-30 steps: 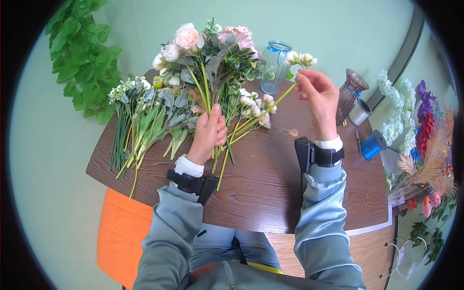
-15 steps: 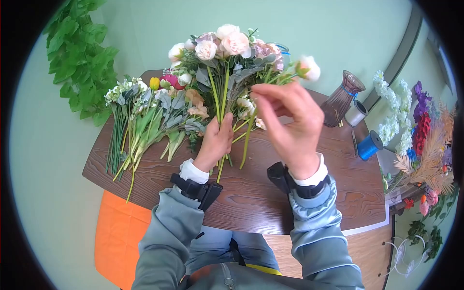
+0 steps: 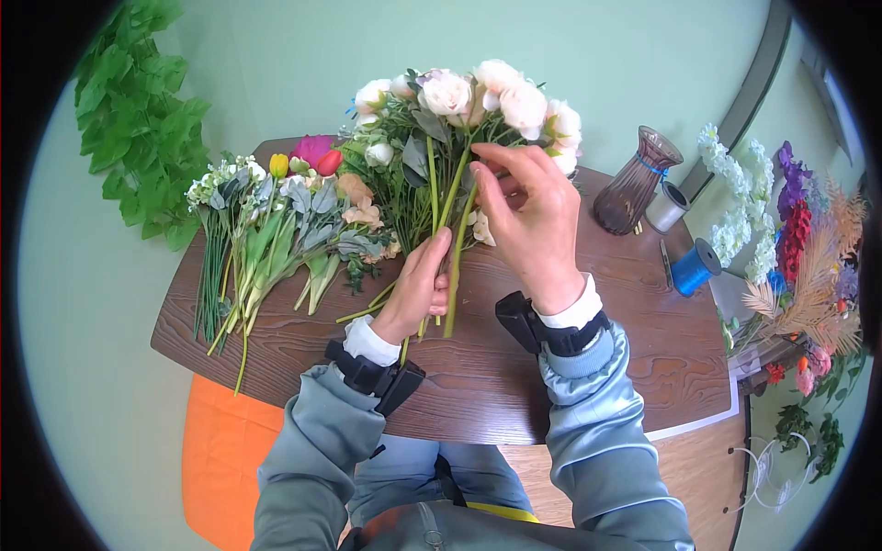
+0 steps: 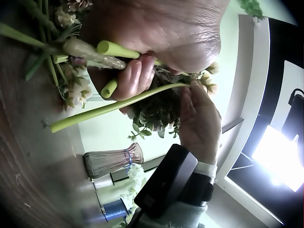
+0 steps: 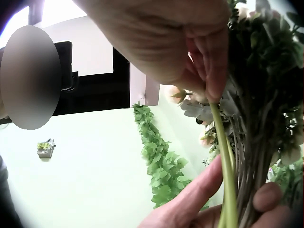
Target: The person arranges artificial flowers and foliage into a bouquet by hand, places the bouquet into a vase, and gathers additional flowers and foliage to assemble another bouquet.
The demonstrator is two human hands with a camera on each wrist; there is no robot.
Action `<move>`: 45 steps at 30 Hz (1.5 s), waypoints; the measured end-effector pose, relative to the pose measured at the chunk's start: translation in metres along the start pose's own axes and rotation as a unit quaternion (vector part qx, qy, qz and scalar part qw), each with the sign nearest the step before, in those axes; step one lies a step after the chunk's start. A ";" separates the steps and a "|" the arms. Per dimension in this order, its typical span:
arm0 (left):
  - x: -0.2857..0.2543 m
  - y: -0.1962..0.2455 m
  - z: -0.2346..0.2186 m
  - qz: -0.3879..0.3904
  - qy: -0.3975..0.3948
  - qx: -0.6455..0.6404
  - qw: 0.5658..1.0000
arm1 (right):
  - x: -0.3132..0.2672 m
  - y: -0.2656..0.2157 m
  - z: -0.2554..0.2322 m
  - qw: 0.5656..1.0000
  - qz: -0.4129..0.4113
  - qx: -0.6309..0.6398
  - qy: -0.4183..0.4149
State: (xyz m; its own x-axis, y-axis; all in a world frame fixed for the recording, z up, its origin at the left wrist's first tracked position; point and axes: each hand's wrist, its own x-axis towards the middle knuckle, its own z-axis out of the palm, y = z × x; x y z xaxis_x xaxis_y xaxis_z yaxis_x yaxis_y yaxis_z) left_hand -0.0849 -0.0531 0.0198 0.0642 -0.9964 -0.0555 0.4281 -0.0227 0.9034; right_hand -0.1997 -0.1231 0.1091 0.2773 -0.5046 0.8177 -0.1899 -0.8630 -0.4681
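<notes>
In the head view my left hand (image 3: 415, 289) grips the gathered stems of a bouquet with white and pale pink blooms (image 3: 447, 94) on top. To its right, my right hand (image 3: 533, 216) pinches a thick green stem (image 3: 457, 275) between thumb and forefinger, its lower end hanging beside the bunch. The left wrist view shows that stem (image 4: 114, 107) slanting past the curled fingers of my left hand (image 4: 156, 38), apart from the cut ends it holds. From the right wrist, the pinched stem (image 5: 223, 147) lies alongside the bundle of thinner stems (image 5: 249, 156).
Loose flowers with a yellow tulip (image 3: 278, 165) lie on the table's left part. At the right stand a purple glass vase (image 3: 634, 184), a white spool (image 3: 667, 207) and a blue spool (image 3: 695, 267). More flowers (image 3: 795, 230) are beyond the table's right edge.
My right hand has brought its flower stem leftward, from the clear vase's side to the bouquet. The bouquet in my left hand has turned and shifted right, its stem now more upright.
</notes>
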 end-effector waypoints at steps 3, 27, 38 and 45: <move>-0.001 0.001 0.002 -0.027 0.014 -0.032 0.999 | 0.000 0.005 0.002 0.999 0.022 0.023 0.023; 0.000 0.005 0.001 0.011 -0.058 0.015 0.998 | -0.003 0.008 0.007 0.953 0.178 0.238 -0.056; -0.002 0.008 -0.001 0.029 -0.067 0.004 0.997 | -0.006 0.005 0.013 0.939 0.154 0.307 0.009; 0.003 0.001 -0.010 0.053 -0.105 -0.023 0.993 | -0.007 0.009 0.017 0.919 0.144 0.363 0.049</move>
State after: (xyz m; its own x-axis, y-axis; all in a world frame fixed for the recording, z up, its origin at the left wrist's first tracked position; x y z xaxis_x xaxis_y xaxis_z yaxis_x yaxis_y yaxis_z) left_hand -0.0749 -0.0554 0.0164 -0.0763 -0.9882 0.1329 0.4699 0.0819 0.8789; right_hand -0.1871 -0.1276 0.0933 0.2218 -0.7401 0.6348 0.4461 -0.5019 -0.7410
